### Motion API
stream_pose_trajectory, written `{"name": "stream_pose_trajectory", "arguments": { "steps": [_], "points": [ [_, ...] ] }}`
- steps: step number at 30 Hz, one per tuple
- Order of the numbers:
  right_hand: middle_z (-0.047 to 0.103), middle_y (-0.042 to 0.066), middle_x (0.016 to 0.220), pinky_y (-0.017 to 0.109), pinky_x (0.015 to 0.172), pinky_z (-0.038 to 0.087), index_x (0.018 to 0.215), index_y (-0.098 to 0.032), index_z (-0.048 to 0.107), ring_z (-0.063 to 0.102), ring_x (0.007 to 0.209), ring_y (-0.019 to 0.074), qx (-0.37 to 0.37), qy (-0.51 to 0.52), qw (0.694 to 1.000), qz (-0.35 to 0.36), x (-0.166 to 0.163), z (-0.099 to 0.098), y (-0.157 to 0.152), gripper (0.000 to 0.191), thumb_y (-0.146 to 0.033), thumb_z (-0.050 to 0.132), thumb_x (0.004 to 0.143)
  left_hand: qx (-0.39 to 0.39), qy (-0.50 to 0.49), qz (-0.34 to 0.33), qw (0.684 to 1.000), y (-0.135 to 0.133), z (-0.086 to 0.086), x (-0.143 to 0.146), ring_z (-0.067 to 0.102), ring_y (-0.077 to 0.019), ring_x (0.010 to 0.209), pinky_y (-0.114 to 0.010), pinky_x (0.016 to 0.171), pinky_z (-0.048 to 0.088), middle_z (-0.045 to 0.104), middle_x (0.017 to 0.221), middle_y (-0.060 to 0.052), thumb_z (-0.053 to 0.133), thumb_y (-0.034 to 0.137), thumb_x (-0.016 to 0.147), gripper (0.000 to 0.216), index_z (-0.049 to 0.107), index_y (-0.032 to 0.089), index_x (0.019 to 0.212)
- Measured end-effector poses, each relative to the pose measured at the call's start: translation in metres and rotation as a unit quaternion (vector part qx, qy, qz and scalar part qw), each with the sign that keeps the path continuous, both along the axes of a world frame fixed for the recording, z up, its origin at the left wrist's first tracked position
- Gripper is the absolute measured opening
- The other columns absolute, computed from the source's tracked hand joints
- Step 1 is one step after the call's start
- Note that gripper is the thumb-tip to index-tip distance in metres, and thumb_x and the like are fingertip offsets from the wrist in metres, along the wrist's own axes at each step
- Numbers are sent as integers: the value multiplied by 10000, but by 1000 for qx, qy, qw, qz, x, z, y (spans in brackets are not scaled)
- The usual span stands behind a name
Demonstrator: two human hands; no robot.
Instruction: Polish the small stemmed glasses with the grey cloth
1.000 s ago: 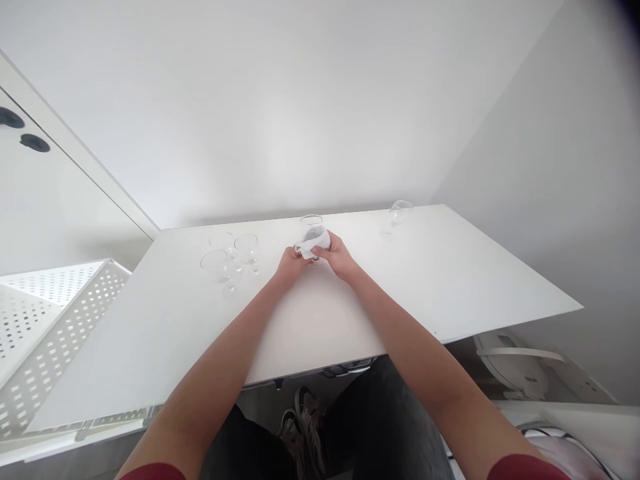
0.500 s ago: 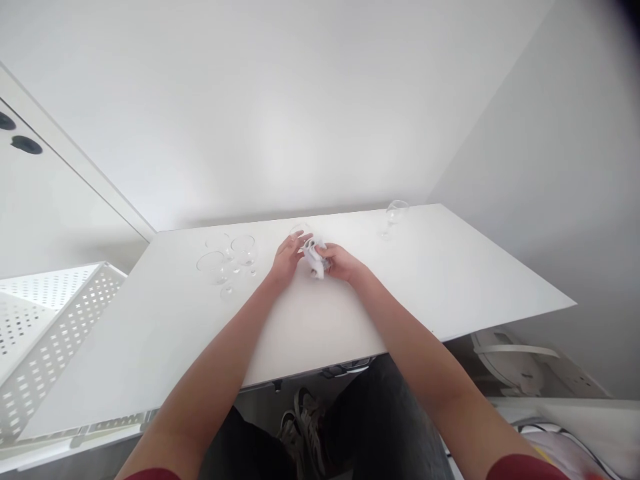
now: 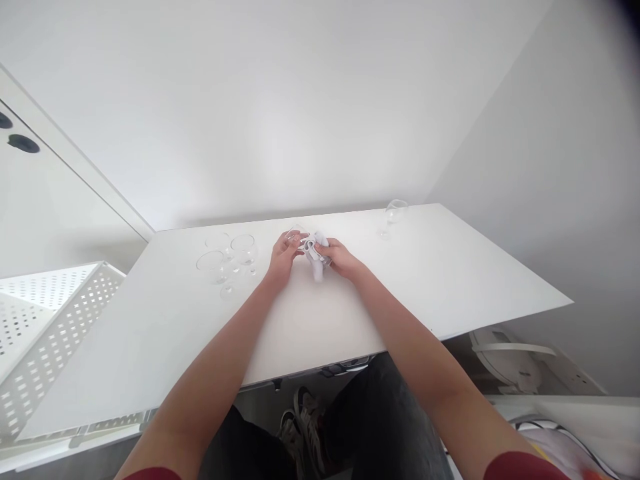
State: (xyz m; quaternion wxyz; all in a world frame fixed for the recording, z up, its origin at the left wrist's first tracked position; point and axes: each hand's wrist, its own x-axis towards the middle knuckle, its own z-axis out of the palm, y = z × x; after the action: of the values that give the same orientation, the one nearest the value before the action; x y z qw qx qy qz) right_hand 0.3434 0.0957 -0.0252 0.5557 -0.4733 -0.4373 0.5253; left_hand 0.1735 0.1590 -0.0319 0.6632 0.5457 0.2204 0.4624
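Both my hands meet near the middle back of a white table (image 3: 350,307). My left hand (image 3: 283,255) curls its fingers around the bowl of a clear stemmed glass (image 3: 294,235) tipped toward the left. My right hand (image 3: 339,257) is closed on a crumpled white cloth (image 3: 316,252) pressed against the glass. The glass is mostly hidden by fingers and cloth.
Three clear stemmed glasses (image 3: 226,255) stand grouped at the table's back left. Another glass (image 3: 394,213) stands at the back right. A white perforated rack (image 3: 45,313) sits left of the table. A white appliance (image 3: 510,363) lies on the floor at right. My legs are under the table's near edge.
The glass stood upright with the cloth wrapped around its bowl; now it is tipped leftward in my left hand, and the cloth is bunched in my right hand beside it.
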Motion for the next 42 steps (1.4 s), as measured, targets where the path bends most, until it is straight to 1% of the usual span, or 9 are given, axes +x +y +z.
{"name": "stream_pose_trajectory", "arguments": {
  "steps": [3, 7, 14, 17, 22, 30, 35, 39, 42],
  "points": [
    [676, 45, 849, 330, 734, 453, 871, -184, 662, 582, 794, 201, 41, -37, 986, -158, 6, -1, 3, 424, -568, 763, 721, 14, 23, 14, 1000, -2, 2, -2, 699, -233, 1075, -337, 790, 527, 708, 1321, -120, 772, 558, 850, 476, 627, 233, 1167],
    [632, 8, 862, 326, 746, 439, 968, -240, 566, 545, 795, 193, 115, -218, 909, -336, 14, 5, -3, 244, -435, 642, 843, 19, 51, 10, 998, -6, 4, -3, 717, -241, 1042, -366, 807, 546, 709, 1323, -131, 804, 540, 825, 512, 595, 240, 1184],
    [515, -16, 813, 298, 704, 398, 859, -234, 488, 481, 754, 168, 156, -277, 948, 17, 5, 23, -18, 284, -486, 609, 909, 35, 21, 40, 998, -5, 4, -4, 721, -251, 1106, -412, 915, 566, 662, 1406, -129, 816, 513, 826, 520, 565, 257, 1202],
    [478, -20, 769, 300, 696, 367, 802, -237, 408, 446, 739, 164, 141, -267, 953, 28, 3, 21, -18, 402, -590, 490, 976, 41, 26, 36, 998, -4, 3, -5, 727, -246, 1083, -412, 913, 566, 653, 1420, -127, 809, 526, 828, 525, 564, 266, 1213],
    [520, -62, 745, 286, 651, 332, 962, -264, 419, 452, 675, 157, 97, -316, 944, 5, 0, 15, -15, 450, -543, 743, 822, 47, 8, 10, 999, -3, 1, -4, 727, -255, 1085, -424, 942, 551, 656, 1405, -131, 842, 512, 796, 532, 569, 264, 1179],
    [648, 22, 894, 293, 678, 421, 956, -224, 594, 550, 780, 175, 3, -35, 998, 60, 1, 17, -14, 489, -625, 784, 751, 60, 16, -21, 998, -4, 2, -5, 726, -286, 1120, -396, 898, 516, 683, 1367, -152, 748, 583, 864, 520, 603, 239, 1226],
    [553, -47, 753, 267, 621, 387, 1016, -278, 523, 468, 674, 147, 90, -139, 980, -110, 2, 10, -6, 448, -549, 778, 767, 54, -12, 5, 998, -6, 4, -4, 717, -250, 1128, -437, 1017, 525, 654, 1387, -115, 883, 452, 764, 551, 553, 266, 1165],
    [548, -24, 865, 272, 688, 455, 1055, -294, 475, 529, 785, 158, 100, -55, 941, -318, 12, 5, -1, 396, -520, 704, 824, 70, -14, -6, 997, -7, 5, -4, 707, -255, 1168, -481, 1084, 505, 610, 1429, -111, 891, 407, 760, 573, 515, 279, 1174],
    [579, 12, 1007, 293, 786, 509, 987, -279, 467, 571, 921, 170, 41, 23, 930, -366, 19, 2, 0, 358, -501, 700, 833, 72, -16, 5, 997, -8, 6, -4, 684, -289, 1235, -488, 1072, 511, 576, 1467, -117, 885, 395, 766, 573, 490, 283, 1166]
  ]
}}
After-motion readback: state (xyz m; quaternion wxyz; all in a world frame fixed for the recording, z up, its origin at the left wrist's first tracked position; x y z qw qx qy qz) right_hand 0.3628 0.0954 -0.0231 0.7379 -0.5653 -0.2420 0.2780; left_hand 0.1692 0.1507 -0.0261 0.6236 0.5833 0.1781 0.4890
